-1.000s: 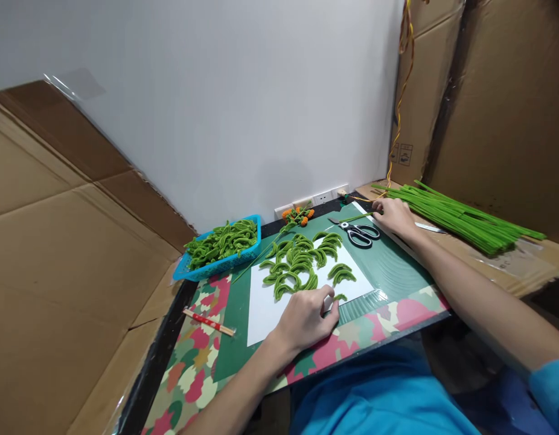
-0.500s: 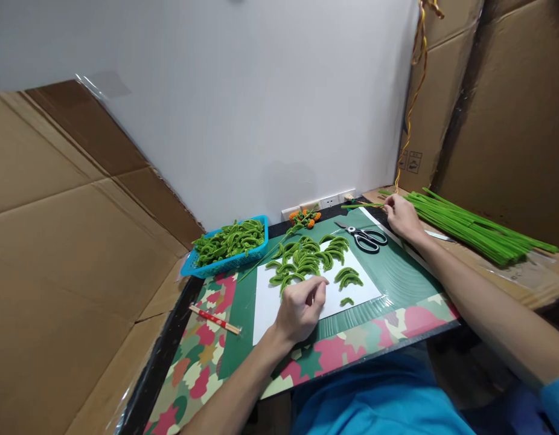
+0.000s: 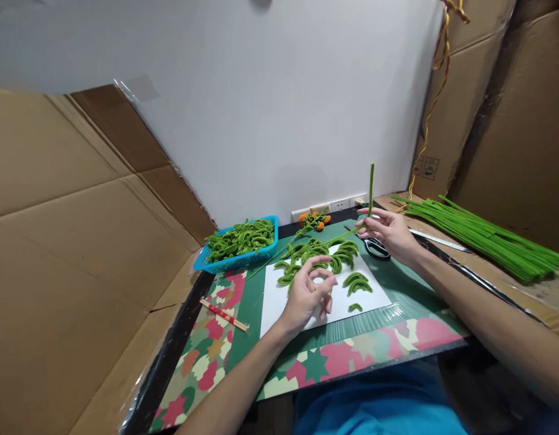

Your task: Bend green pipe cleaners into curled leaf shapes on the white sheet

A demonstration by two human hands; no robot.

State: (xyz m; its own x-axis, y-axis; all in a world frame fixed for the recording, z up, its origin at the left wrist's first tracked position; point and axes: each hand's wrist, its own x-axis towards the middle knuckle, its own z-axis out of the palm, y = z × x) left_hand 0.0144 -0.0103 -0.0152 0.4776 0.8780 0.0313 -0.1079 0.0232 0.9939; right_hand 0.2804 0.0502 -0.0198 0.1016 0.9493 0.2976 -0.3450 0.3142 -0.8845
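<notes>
My right hand [image 3: 388, 234] pinches a green pipe cleaner [image 3: 371, 187] between thumb and fingertips, above the scissors. One length of it points straight up; another green length runs from the fingers down to the left, and I cannot tell whether both are one bent stem. Over the white paper [image 3: 273, 308], my left hand [image 3: 311, 293] hovers with curved fingers apart and nothing in them. Small curved green pipe cleaner pieces [image 3: 357, 283] lie in groups on the paper, some hidden behind the left hand. The black-handled scissors [image 3: 376, 248] are partly covered by my right hand.
A blue basket [image 3: 236, 263] full of green bent pieces stands at the back left. Long green stems [image 3: 483, 235] lie in a bundle on cardboard at right, near a metal ruler [image 3: 440, 240]. Orange flowers [image 3: 318, 220] rest by the wall; wrapped chopsticks [image 3: 224, 315] lie at left.
My right hand has come left and nearer from beside the stem bundle, bringing the pipe cleaner, now partly upright. My left hand's fingers have opened from a closed pinch. The view has shifted slightly.
</notes>
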